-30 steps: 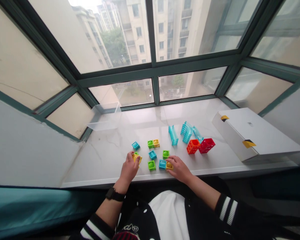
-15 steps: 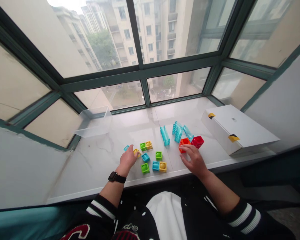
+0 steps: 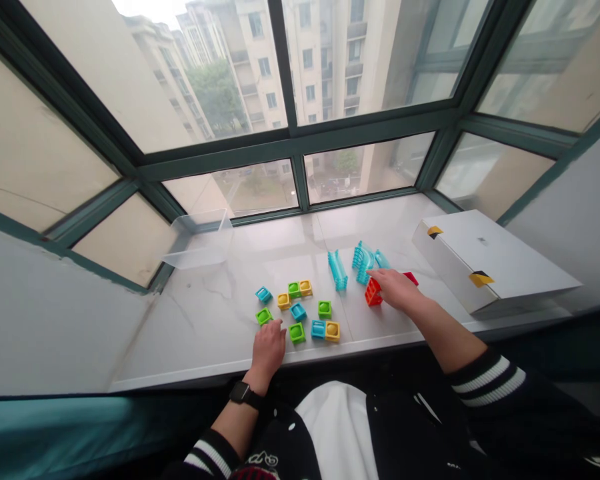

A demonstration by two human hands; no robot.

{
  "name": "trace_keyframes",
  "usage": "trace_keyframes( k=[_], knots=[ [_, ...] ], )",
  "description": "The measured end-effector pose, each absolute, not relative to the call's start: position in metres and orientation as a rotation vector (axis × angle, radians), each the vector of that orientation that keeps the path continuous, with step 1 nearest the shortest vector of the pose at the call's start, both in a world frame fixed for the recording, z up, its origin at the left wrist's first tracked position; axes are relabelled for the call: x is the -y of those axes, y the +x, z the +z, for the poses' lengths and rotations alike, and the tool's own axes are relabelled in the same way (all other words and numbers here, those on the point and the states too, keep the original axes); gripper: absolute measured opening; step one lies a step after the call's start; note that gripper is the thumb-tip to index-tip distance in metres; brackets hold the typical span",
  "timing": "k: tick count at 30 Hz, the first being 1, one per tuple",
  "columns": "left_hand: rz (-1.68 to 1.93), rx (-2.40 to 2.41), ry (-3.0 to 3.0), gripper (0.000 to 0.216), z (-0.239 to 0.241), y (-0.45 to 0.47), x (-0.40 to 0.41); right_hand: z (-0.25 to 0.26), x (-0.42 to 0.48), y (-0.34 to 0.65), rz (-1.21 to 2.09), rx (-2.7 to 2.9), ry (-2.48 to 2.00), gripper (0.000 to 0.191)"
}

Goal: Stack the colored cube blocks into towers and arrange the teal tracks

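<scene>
My right hand [image 3: 399, 291] is closed over the top of an orange-red block [image 3: 373, 292] with openings in its side. A darker red piece [image 3: 411, 278] shows only in part behind that hand. Near the front of the sill, my left hand [image 3: 270, 345] rests with fingers bent and slightly apart, close to a green block [image 3: 263, 316]; whether it touches the block is hard to see. Around it lie a yellow block [image 3: 283, 301], a blue block [image 3: 298, 311], another green block [image 3: 297, 333] and a joined blue and yellow pair [image 3: 325, 331].
Translucent turquoise track-like pieces [image 3: 337, 270] lie behind the blocks. A clear plastic bin [image 3: 200, 241] stands at the back left of the marble sill [image 3: 180, 320]. On the right is a white box [image 3: 500, 253] with yellow-black tabs. Windows enclose the sill.
My left hand has drawn back toward the front edge, uncovering the blue and green blocks on the left. My right hand has closed on the orange-red block, which is now turned differently.
</scene>
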State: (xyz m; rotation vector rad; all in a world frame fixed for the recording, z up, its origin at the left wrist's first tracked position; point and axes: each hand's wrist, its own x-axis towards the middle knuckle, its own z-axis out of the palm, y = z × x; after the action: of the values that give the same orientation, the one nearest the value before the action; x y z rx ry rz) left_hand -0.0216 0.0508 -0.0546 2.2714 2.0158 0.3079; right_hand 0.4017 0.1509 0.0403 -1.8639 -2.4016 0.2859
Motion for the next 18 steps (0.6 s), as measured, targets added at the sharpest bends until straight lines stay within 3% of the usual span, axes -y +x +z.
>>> trace_keyframes(
  k=[4,9,13,18],
  knots=[
    [0.511,-1.959,2.283,0.036,-0.043,-0.022,-0.054,0.051,-0.143,0.403,0.354,2.374,-1.808,0.055],
    [0.756,-1.796,2.308,0.042,0.005,0.001,-0.054,0.091,-0.119,0.382,0.392,2.261,-1.478,0.047],
    [0.723,-1.568,2.374,0.072,0.040,0.037,-0.065,0.109,-0.103,0.330,0.639,2.154,-1.135,0.039],
    [0.708,-1.550,2.258,0.049,0.040,0.030,-0.075,0.083,-0.104,0.277,0.895,1.948,-1.021,0.037]
  ],
)
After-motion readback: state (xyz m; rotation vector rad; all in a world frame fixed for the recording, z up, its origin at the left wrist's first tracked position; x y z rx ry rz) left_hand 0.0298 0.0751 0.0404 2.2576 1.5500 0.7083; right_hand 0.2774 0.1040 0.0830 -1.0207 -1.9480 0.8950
